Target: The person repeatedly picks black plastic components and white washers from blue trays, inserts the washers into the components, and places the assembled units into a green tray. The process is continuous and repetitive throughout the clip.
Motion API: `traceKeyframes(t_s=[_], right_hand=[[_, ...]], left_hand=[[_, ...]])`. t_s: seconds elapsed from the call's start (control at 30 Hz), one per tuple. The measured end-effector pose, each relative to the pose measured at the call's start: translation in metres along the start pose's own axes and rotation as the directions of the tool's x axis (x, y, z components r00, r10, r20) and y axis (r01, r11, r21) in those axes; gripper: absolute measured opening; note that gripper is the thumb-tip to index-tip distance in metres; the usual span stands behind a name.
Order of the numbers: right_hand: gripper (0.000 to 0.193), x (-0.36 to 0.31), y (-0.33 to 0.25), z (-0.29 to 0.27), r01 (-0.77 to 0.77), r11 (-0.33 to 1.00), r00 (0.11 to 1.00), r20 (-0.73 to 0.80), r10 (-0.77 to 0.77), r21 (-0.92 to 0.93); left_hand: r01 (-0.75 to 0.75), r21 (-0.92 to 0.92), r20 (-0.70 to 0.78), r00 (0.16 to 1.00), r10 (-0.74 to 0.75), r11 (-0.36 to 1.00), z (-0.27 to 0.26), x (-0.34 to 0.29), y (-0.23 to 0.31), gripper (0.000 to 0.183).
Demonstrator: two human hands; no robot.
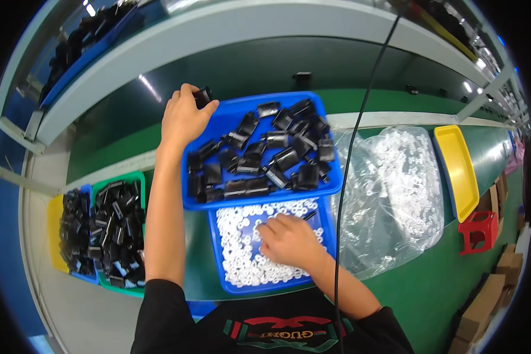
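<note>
Left hand [186,118] pinches black part [203,98] by blue tray's [259,204] far-left corner | right hand [290,241] curled, can't tell grip | many white rings [233,255] left

Factory workshop, green workbench [198,245], trays [262,202] of black parts [286,158], cartons [481,310]

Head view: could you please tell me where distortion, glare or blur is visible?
Head view: fisheye distortion arches the white beam and the corners go black; head view: glints dot the clear plastic bag and a bright streak marks the dark green surface; head view: the black parts in the upper blue tray look slightly soft.
</note>
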State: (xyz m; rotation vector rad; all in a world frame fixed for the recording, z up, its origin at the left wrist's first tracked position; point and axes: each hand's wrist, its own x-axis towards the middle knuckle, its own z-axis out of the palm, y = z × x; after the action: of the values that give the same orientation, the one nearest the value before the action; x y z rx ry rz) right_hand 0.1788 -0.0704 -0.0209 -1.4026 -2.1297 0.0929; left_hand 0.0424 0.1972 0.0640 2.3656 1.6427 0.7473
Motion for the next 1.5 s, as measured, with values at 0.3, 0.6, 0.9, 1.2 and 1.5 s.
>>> traceKeyframes(t_s=[0.3, 0.6, 0.9, 1.2, 1.5], right_hand=[[0.005, -0.006, 0.001, 0.0, -0.007, 0.998, 0.999, -0.039, 0.004, -0.069], [0.006, -0.009, 0.005, -0.003, -0.078, 0.994, 0.996, -0.046, 0.075, -0.08], [0.009, -0.01, 0.003, -0.002, -0.087, 0.994, 0.995, -0.047, 0.085, -0.058], [0.013, -0.007, 0.009, -0.002, -0.085, 0.996, 0.993, -0.079, 0.084, -0.004], [0.028, -0.004, 0.005, -0.007, -0.122, 0.989, 0.99, -0.063, 0.127, 0.083]], left_hand=[[0.059, 0.27, 0.455, 0.872, -0.182, 0.961, 0.077, 0.112, -0.047, 0.069], [-0.288, -0.029, 0.174, 0.942, 0.288, 0.957, 0.072, 0.083, 0.003, 0.046], [-0.453, -0.075, 0.421, 0.793, 0.44, 0.889, 0.065, 0.01, 0.068, 0.05], [-0.488, -0.175, 0.126, 0.85, 0.511, 0.855, 0.033, -0.004, 0.057, 0.044], [0.058, -0.812, 0.233, 0.944, 0.232, 0.581, -0.023, -0.117, 0.037, 0.05]])
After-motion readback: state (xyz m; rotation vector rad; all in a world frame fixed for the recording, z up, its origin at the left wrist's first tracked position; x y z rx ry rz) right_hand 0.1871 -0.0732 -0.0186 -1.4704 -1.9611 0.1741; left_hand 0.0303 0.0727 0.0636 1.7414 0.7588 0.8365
